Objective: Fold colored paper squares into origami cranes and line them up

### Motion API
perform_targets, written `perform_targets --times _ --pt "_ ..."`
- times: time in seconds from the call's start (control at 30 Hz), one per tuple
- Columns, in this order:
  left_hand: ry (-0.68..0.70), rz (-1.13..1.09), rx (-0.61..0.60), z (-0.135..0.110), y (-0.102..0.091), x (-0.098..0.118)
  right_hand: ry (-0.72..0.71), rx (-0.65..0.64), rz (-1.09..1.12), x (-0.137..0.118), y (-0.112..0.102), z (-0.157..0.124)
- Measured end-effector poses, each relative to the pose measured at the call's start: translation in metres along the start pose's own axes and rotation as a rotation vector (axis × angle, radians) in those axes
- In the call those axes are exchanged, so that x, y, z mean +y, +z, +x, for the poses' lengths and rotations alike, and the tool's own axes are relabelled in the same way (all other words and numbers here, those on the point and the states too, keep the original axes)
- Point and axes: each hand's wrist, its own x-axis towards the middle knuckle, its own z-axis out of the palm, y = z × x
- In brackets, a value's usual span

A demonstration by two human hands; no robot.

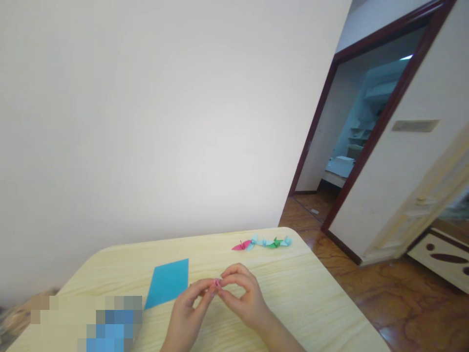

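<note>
Head view: most of the small pink folded paper (217, 283) is hidden behind fingertips, so its shape is hard to make out. It sits above the near middle of the table (311, 298), with the left hand (184, 307) and the right hand (249, 297) meeting around it; each grip pinches it between thumb and fingers. Both forearms are cut off by the bottom edge. A pixelated patch (88, 322) covers the lower left, masking that corner of the table and whatever lies there. Just beside the left hand lies a flat blue sheet (169, 282), its near right corner covered by that hand. Beyond the right hand, near the far edge, small folded paper figures (264, 242) in pink, light blue and green form a close row, too small to separate cleanly. At right, a doorway (330, 68) shows a dim room with indistinct shelves (359, 134); a pale cabinet (439, 256) runs out of frame.
</note>
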Motion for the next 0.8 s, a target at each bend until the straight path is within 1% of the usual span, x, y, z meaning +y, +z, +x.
perform_targets --times 0.23,0.33,0.43,0.57,0.63,0.73,0.8 --pt "0.112 0.008 -0.011 -0.001 0.000 0.006 -0.045 0.000 -0.064 -0.004 -0.002 0.001" --pt "0.157 0.023 0.025 -0.001 -0.001 0.008 -0.093 -0.026 -0.133 -0.006 -0.003 0.000" --pt "0.179 0.025 0.055 -0.001 -0.001 0.007 -0.085 -0.035 -0.128 -0.009 -0.003 0.000" --pt "0.162 0.027 0.000 -0.001 -0.001 0.007 -0.019 -0.044 -0.041 -0.013 -0.004 0.001" --pt "0.138 0.030 -0.038 0.000 -0.001 0.008 0.005 -0.068 -0.005 -0.012 -0.005 0.002" --pt "0.078 0.026 -0.102 0.001 -0.002 0.009 0.039 -0.119 0.059 -0.006 -0.007 0.003" --pt "0.016 0.020 -0.159 0.002 -0.003 0.011 0.075 -0.123 0.110 0.000 -0.009 0.003"
